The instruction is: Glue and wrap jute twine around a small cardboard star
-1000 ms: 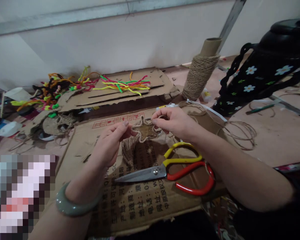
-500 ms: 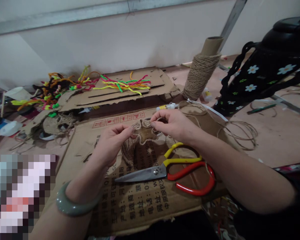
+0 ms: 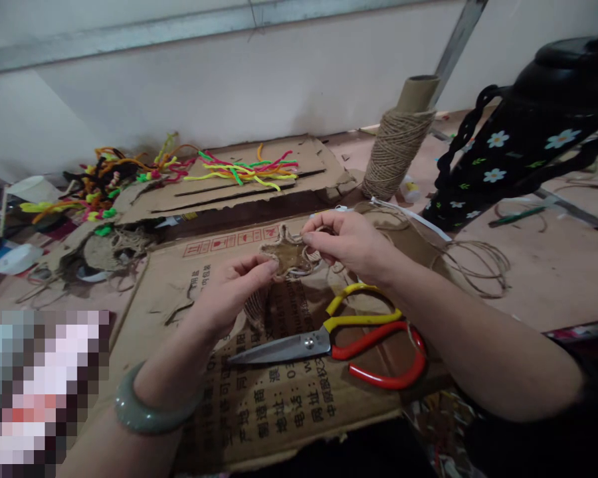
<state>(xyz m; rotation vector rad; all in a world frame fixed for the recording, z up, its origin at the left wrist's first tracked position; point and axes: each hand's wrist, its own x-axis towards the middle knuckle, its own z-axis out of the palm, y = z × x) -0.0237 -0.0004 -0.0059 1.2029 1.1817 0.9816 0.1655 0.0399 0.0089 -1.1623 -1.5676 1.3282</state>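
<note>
A brown star-shaped piece [image 3: 292, 256] edged with twine is pinched between both hands above a printed cardboard sheet [image 3: 259, 425]. My left hand [image 3: 236, 285] grips its left side with thumb and forefinger. My right hand [image 3: 351, 242] pinches the upper right edge, where twine loops by the fingertips. Partly hidden under my left hand is a ribbed, twine-covered piece [image 3: 256, 309]; whether it joins the star I cannot tell. Close below lie scissors [image 3: 309, 343] with one yellow and one red handle, their blades pointing left.
Behind stands a twine spool [image 3: 398, 156], with a black flowered bottle [image 3: 508, 146] to its right. Colourful pipe cleaners [image 3: 249, 169] lie on a raised cardboard piece [image 3: 319, 153]. Loose twine coils [image 3: 478, 269] rest at right. A twine-covered item [image 3: 107, 249] sits at left.
The star has turned and tilted in my fingers, and its points now face differently. My left hand has shifted slightly right. The small glue bottle behind is now mostly covered by my right hand.
</note>
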